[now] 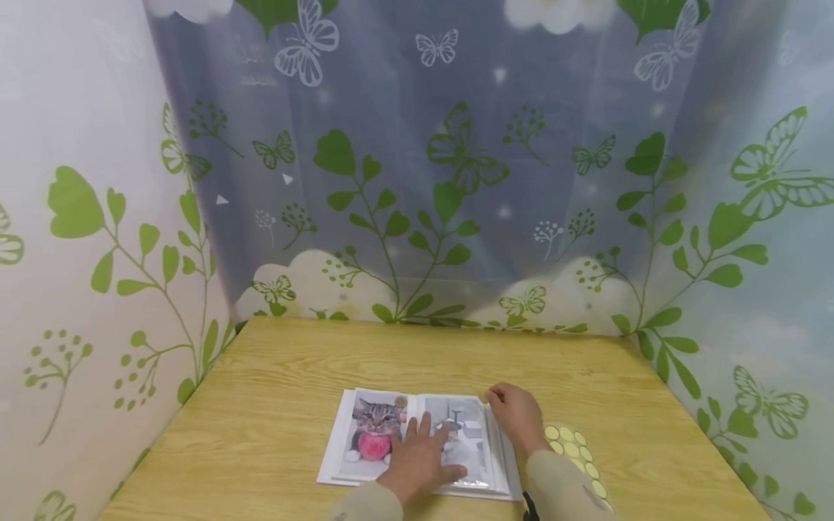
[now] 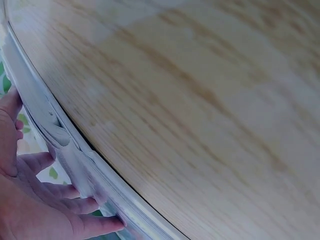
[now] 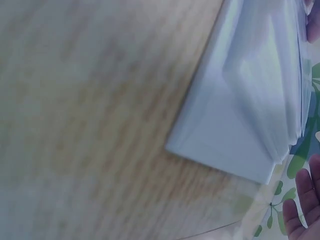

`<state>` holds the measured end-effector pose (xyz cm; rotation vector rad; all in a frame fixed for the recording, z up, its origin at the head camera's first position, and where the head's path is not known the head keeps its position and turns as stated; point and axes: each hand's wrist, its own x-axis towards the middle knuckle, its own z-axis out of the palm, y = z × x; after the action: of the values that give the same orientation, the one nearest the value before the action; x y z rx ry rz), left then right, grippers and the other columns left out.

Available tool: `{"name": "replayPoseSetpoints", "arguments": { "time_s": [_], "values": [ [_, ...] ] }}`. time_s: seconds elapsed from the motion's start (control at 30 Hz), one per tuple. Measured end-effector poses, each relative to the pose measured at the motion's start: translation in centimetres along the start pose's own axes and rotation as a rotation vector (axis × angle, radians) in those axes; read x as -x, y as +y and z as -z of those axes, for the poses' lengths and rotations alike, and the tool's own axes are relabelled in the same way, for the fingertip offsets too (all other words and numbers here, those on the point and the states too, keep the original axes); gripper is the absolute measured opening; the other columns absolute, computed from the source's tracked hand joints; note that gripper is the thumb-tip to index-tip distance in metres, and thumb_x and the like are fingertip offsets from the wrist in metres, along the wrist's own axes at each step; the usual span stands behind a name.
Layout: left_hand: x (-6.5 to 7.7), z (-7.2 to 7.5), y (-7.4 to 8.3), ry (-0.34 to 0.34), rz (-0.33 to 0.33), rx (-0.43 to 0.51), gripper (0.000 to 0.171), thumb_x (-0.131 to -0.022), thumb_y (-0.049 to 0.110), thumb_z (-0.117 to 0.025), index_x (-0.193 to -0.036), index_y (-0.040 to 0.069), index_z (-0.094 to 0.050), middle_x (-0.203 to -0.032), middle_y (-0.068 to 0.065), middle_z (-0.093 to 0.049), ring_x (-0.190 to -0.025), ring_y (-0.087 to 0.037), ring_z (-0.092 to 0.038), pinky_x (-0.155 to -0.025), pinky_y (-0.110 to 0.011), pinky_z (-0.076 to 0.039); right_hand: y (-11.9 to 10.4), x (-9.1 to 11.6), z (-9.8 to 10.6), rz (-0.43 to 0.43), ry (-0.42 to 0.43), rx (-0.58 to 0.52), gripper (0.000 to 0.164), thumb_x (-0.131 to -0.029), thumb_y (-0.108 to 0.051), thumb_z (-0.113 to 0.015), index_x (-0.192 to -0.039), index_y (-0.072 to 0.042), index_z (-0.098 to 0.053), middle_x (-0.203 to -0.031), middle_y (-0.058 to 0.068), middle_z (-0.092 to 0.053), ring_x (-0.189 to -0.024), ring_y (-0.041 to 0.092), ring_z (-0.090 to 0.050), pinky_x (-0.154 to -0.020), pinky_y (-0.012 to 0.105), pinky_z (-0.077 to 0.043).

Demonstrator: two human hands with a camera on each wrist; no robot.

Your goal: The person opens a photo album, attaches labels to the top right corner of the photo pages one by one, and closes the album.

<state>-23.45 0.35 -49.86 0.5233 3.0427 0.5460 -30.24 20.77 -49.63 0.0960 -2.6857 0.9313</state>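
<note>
A white photo album (image 1: 330, 463) lies spread on the table. Its left page carries a cat picture (image 1: 376, 428) with a pink round thing; its right page carries a greyish picture (image 1: 470, 427). My left hand (image 1: 420, 459) rests with spread fingers across the middle and the right page, and its fingertips meet the layered pages (image 2: 75, 165) in the left wrist view. At the upper right corner of the album is my right hand (image 1: 517, 416), fingers loosely bent beside the page edge. The right wrist view shows its fingers (image 3: 305, 192) past the album's end, with nothing held between those visible.
A sheet of round yellow stickers (image 1: 573, 454) lies right of the album, partly behind the right forearm. The wood-grain table (image 1: 274, 376) is bordered by curtains (image 1: 404, 217) printed with leaves and butterflies at the back and sides.
</note>
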Motion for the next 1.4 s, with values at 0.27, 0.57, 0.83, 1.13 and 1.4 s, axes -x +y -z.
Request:
{"name": "replayPoseSetpoints", "arguments": {
  "time_s": [0.27, 0.57, 0.83, 1.13, 1.4],
  "values": [
    [-0.1, -0.1, -0.1, 0.005, 0.002, 0.0, 0.081, -0.08, 0.061, -0.071, -0.142, 0.013, -0.054, -0.151, -0.024, -0.039, -0.136, -0.048, -0.037, -0.103, -0.074, -0.027, -0.4, -1.1, -0.7, 0.058, -0.035, 0.088, 0.015, -0.096, -0.02, -0.064, -0.092, -0.01, -0.074, -0.079, -0.002, -0.068, -0.066, 0.013, -0.056, -0.065, 0.039, -0.051],
    [-0.2, -0.3, -0.2, 0.006, 0.002, 0.005, 0.081, -0.079, 0.061, -0.072, -0.142, 0.013, -0.055, -0.15, -0.023, -0.041, -0.136, -0.048, -0.037, -0.102, -0.075, -0.027, -0.7, -1.3, -1.4, 0.086, -0.084, 0.179, 0.013, -0.095, -0.019, -0.064, -0.092, -0.011, -0.073, -0.084, 0.001, -0.071, -0.072, 0.016, -0.063, -0.068, 0.043, -0.053],
    [-0.2, -0.4, -0.2, 0.014, 0.0, -0.005, 0.081, -0.078, 0.061, -0.072, -0.142, 0.014, -0.055, -0.15, -0.023, -0.041, -0.135, -0.047, -0.038, -0.101, -0.075, -0.028, -0.9, -1.3, -2.0, 0.18, -0.071, 0.251, 0.01, -0.093, -0.016, -0.066, -0.089, -0.01, -0.073, -0.083, 0.003, -0.07, -0.074, 0.021, -0.065, -0.068, 0.042, -0.055],
    [-0.3, -0.4, -0.3, 0.005, 0.005, -0.017, 0.08, -0.079, 0.062, -0.072, -0.141, 0.015, -0.055, -0.15, -0.022, -0.041, -0.135, -0.046, -0.038, -0.1, -0.075, -0.029, -1.5, -0.9, -2.8, 0.27, -0.084, 0.3, 0.008, -0.09, -0.017, -0.07, -0.085, -0.012, -0.075, -0.077, 0.0, -0.065, -0.073, 0.02, -0.062, -0.068, 0.041, -0.054],
    [-0.2, -0.5, -0.3, 0.006, 0.004, -0.01, 0.081, -0.079, 0.062, -0.072, -0.142, 0.014, -0.055, -0.15, -0.022, -0.041, -0.136, -0.047, -0.038, -0.101, -0.075, -0.028, -1.6, -0.6, -3.2, 0.296, -0.091, 0.355, 0.007, -0.088, -0.018, -0.074, -0.084, -0.012, -0.076, -0.075, -0.001, -0.06, -0.074, 0.021, -0.061, -0.068, 0.042, -0.054]
  ]
}}
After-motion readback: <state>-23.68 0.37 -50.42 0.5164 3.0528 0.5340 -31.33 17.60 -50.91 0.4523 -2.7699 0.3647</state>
